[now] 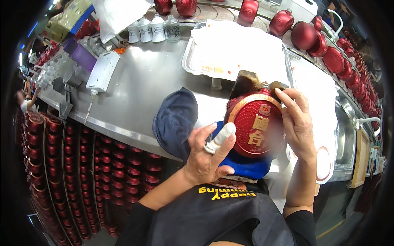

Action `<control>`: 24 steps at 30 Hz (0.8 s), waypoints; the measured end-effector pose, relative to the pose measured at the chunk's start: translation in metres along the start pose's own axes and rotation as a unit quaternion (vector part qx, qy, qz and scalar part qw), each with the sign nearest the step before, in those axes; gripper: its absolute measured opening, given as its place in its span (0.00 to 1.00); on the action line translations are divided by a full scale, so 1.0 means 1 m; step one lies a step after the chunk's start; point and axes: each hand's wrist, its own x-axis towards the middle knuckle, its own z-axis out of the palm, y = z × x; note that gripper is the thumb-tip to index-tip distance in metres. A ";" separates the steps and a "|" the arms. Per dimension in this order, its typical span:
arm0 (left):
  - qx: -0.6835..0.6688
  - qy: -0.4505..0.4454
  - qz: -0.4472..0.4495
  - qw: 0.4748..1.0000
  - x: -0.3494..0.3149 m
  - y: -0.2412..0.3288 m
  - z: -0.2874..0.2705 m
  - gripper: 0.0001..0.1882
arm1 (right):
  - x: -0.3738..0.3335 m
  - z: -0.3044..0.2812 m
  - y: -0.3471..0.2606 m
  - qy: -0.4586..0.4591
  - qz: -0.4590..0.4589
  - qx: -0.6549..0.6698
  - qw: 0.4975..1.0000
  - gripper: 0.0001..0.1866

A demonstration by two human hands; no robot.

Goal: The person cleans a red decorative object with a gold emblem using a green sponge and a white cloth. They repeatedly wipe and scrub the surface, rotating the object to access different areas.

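A round, flat red bottle (pixel 256 119) with raised gold characters and a gold band stands on a blue cloth (pixel 246 165) in front of me. Its narrow neck sits between two dark, brown-stained pads (pixel 247 80). My left hand (pixel 209 153) is beside the bottle's lower left edge, fingers apart, with a white wrap on one finger. At the bottle's upper right, my right hand (pixel 296 119) has bent fingers, the fingertips by the right-hand pad. Whatever is between those fingers, if anything, is too small to make out. A dark blue cloth cap (pixel 177 119) lies left of the bottle.
Behind the bottle is a metal tray (pixel 188 59) with a white sheet (pixel 242 49). Several white-labelled bottles (pixel 158 28) stand at the back left, near a white box (pixel 103 71). More red bottles (pixel 303 36) line the conveyor at right. Stacked red bottles (pixel 119 168) fill the lower left.
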 end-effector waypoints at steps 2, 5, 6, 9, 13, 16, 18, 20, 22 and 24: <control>0.010 -0.016 0.009 1.000 0.005 0.000 -0.006 0.39 | -0.006 -0.003 0.003 0.012 0.017 0.008 1.000 0.23; -0.008 -0.046 0.011 0.999 0.033 -0.013 -0.011 0.44 | -0.018 -0.004 0.005 0.031 0.014 -0.015 0.999 0.23; 0.006 -0.057 0.023 0.998 0.045 -0.017 -0.012 0.45 | -0.022 -0.003 0.004 0.037 0.021 -0.011 0.999 0.23; 0.035 -0.105 0.092 0.990 0.086 -0.028 -0.012 0.44 | -0.031 -0.002 0.004 0.028 0.022 -0.025 0.999 0.23; 0.060 -0.148 0.150 0.976 0.125 -0.030 -0.010 0.39 | -0.038 -0.003 0.005 0.011 0.033 -0.006 0.999 0.22; 0.056 -0.151 0.189 0.969 0.142 -0.030 -0.002 0.37 | -0.040 -0.003 0.007 0.019 0.028 -0.015 0.999 0.21; 0.064 -0.163 0.198 0.964 0.147 -0.031 0.001 0.35 | -0.042 -0.003 0.008 0.027 0.029 -0.010 0.999 0.21; 0.066 -0.156 0.212 0.962 0.151 -0.032 0.006 0.34 | -0.044 -0.003 0.009 0.028 0.028 -0.010 0.999 0.22; 0.072 -0.161 0.212 0.961 0.152 -0.032 0.006 0.34 | -0.046 -0.003 0.011 0.026 0.032 -0.010 0.999 0.22; 0.075 -0.167 0.213 0.960 0.154 -0.032 0.005 0.33 | -0.049 -0.002 0.012 0.028 0.034 -0.012 0.999 0.22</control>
